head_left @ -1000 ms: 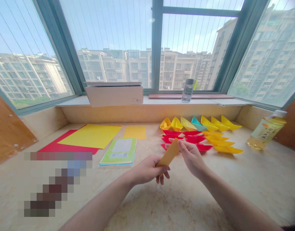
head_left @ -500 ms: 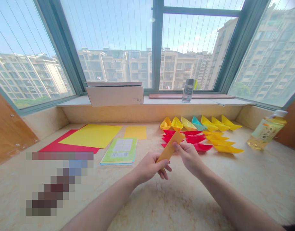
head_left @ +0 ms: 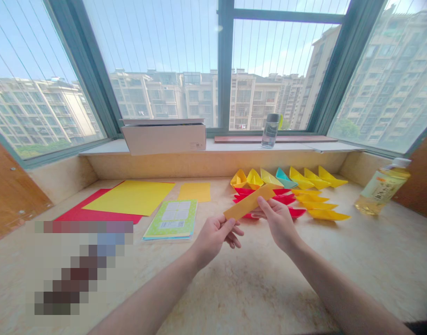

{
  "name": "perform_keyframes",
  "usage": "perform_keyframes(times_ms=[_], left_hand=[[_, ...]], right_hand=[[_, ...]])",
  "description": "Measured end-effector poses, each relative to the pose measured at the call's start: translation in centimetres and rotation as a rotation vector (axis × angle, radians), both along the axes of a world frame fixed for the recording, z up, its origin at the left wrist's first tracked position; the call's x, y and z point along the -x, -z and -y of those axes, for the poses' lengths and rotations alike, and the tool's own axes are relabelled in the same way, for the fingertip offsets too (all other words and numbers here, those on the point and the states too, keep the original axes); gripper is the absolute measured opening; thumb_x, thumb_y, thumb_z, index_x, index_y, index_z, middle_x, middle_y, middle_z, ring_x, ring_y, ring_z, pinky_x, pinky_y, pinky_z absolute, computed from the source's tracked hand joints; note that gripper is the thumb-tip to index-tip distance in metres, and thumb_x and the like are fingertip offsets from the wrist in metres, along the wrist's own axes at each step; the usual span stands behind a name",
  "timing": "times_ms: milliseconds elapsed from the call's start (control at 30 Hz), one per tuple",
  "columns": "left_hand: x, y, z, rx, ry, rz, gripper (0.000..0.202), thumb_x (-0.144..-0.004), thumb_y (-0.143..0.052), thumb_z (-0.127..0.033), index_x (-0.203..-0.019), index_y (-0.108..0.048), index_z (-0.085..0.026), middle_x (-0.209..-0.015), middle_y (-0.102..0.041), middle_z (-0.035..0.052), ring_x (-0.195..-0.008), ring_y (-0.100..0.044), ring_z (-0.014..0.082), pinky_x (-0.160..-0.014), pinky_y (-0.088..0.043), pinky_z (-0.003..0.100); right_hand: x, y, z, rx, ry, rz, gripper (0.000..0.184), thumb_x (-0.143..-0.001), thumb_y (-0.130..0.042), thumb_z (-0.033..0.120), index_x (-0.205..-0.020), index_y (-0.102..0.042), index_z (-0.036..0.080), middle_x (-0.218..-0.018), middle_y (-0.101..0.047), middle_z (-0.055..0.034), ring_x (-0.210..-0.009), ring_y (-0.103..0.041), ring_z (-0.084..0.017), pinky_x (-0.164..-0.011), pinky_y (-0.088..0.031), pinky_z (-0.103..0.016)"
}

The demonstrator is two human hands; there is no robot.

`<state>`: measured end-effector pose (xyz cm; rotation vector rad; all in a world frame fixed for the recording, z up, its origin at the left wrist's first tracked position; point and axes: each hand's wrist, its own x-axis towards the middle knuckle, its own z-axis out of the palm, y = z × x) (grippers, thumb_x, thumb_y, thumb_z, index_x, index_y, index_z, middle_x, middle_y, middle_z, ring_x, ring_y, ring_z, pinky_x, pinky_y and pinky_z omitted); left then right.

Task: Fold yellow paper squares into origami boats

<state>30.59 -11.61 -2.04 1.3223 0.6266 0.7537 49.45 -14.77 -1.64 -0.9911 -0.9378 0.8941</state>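
Note:
A narrow folded strip of orange-yellow paper (head_left: 247, 204) is held up over the counter between my two hands. My left hand (head_left: 216, 237) pinches its lower left end between thumb and fingers. Near the upper right end, my right hand (head_left: 278, 218) grips it with the thumb on top and the fingers beneath. Behind the strip stand rows of folded paper boats: red boats (head_left: 297, 213) partly hidden by the paper and my right hand, yellow boats (head_left: 327, 215) to the right, and a teal boat (head_left: 284, 177) in the back row.
On the left lie a yellow sheet (head_left: 130, 197), a red sheet (head_left: 70, 211), a small orange-yellow sheet (head_left: 196, 191) and a green paper pack (head_left: 171, 221). A drink bottle (head_left: 381, 188) stands right. The sill holds a white box (head_left: 164, 138) and a water bottle (head_left: 270, 132). A blurred patch covers the lower left.
The paper strip has turned from steep to flatter, its right end swinging right. My left hand has shifted slightly left to its end, and my right hand has moved a little right.

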Motion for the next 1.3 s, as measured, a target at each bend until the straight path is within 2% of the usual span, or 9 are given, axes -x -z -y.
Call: perform_keyframes(times_ms=[333, 500, 667, 733, 800, 867, 1033, 1167, 1300], left_hand=[[0.6, -0.4, -0.7, -0.053, -0.055, -0.026, 0.035, -0.085, -0.063, -0.045, -0.087, -0.061, -0.011, -0.076, -0.069, 0.0060, -0.051, -0.066, 0.0129, -0.044, -0.044, 0.020], [0.7, 0.1, -1.5, -0.123, -0.059, -0.093, 0.034, -0.085, -0.063, -0.045, -0.085, -0.061, -0.011, -0.067, -0.067, 0.0039, -0.049, -0.065, 0.0126, -0.042, -0.041, 0.019], [0.9, -0.2, -1.2, -0.204, -0.071, 0.017, 0.038, -0.087, -0.060, -0.048, -0.080, -0.062, -0.010, -0.066, -0.068, 0.0057, -0.049, -0.065, 0.0135, -0.043, -0.043, 0.020], [1.0, -0.6, -1.1, -0.234, -0.175, 0.114, 0.041, -0.088, -0.058, -0.050, -0.077, -0.061, -0.011, -0.065, -0.067, 0.0041, -0.044, -0.062, 0.0120, -0.041, -0.042, 0.020], [1.2, -1.0, -1.3, -0.243, -0.335, 0.194, 0.043, -0.087, -0.058, -0.052, -0.069, -0.058, -0.012, -0.060, -0.062, 0.0011, -0.040, -0.058, 0.0102, -0.038, -0.040, 0.020], [1.4, -1.1, -1.7, -0.231, -0.399, 0.261, 0.046, -0.086, -0.058, -0.055, -0.067, -0.056, -0.014, -0.055, -0.058, -0.0015, -0.038, -0.055, 0.0095, -0.037, -0.038, 0.020], [1.6, -0.3, -1.7, -0.231, -0.198, 0.230, 0.054, -0.085, -0.054, -0.062, -0.063, -0.056, -0.013, -0.046, -0.045, -0.0050, -0.034, -0.043, 0.0059, -0.036, -0.029, 0.020], [1.1, 0.4, -0.9, -0.214, -0.085, 0.081, 0.057, -0.089, -0.049, -0.062, -0.095, -0.069, -0.010, -0.042, -0.036, -0.0085, -0.033, -0.032, 0.0052, -0.036, -0.023, 0.020], [1.1, 0.3, -0.5, -0.227, -0.049, 0.053, 0.061, -0.089, -0.046, -0.064, -0.095, -0.073, -0.009, -0.041, -0.036, -0.0070, -0.036, -0.032, 0.0060, -0.039, -0.023, 0.021]], right_hand=[[-0.9, -0.4, 0.0, -0.081, 0.037, 0.134, 0.034, -0.084, -0.067, 0.050, -0.089, -0.076, 0.018, -0.083, -0.077, -0.0086, -0.076, -0.073, -0.025, -0.068, -0.059, -0.035], [-1.9, -0.1, -0.4, -0.075, -0.007, 0.106, 0.037, -0.087, -0.063, 0.052, -0.101, -0.074, 0.018, -0.091, -0.076, -0.0080, -0.079, -0.071, -0.023, -0.066, -0.056, -0.031], [-2.8, 0.4, -0.5, -0.035, -0.008, 0.156, 0.032, -0.085, -0.068, 0.049, -0.089, -0.074, 0.017, -0.085, -0.075, -0.0063, -0.074, -0.068, -0.019, -0.065, -0.053, -0.027], [-2.6, 0.4, -0.2, -0.019, -0.089, 0.172, 0.030, -0.086, -0.067, 0.047, -0.088, -0.074, 0.018, -0.082, -0.074, -0.0059, -0.073, -0.067, -0.018, -0.066, -0.052, -0.028], [-2.2, 0.3, 0.3, 0.022, -0.263, 0.247, 0.029, -0.087, -0.066, 0.044, -0.085, -0.074, 0.016, -0.078, -0.074, -0.0066, -0.072, -0.067, -0.019, -0.068, -0.052, -0.029], [-1.7, 0.3, 0.8, 0.088, -0.451, 0.383, 0.029, -0.087, -0.067, 0.043, -0.083, -0.075, 0.015, -0.077, -0.074, -0.0079, -0.071, -0.067, -0.019, -0.068, -0.051, -0.030], [0.0, 1.0, 1.5, 0.112, -0.364, 0.511, 0.035, -0.090, -0.062, 0.048, -0.088, -0.075, 0.016, -0.081, -0.074, -0.0088, -0.074, -0.065, -0.019, -0.068, -0.049, -0.029], [1.0, 1.4, 2.0, 0.229, -0.552, 0.618, 0.037, -0.088, -0.062, 0.051, -0.088, -0.075, 0.016, -0.085, -0.074, -0.0089, -0.078, -0.065, -0.021, -0.071, -0.048, -0.031], [1.2, 1.4, 2.3, 0.258, -0.629, 0.733, 0.040, -0.089, -0.059, 0.053, -0.082, -0.077, 0.018, -0.082, -0.073, -0.0073, -0.077, -0.063, -0.021, -0.071, -0.046, -0.031]])
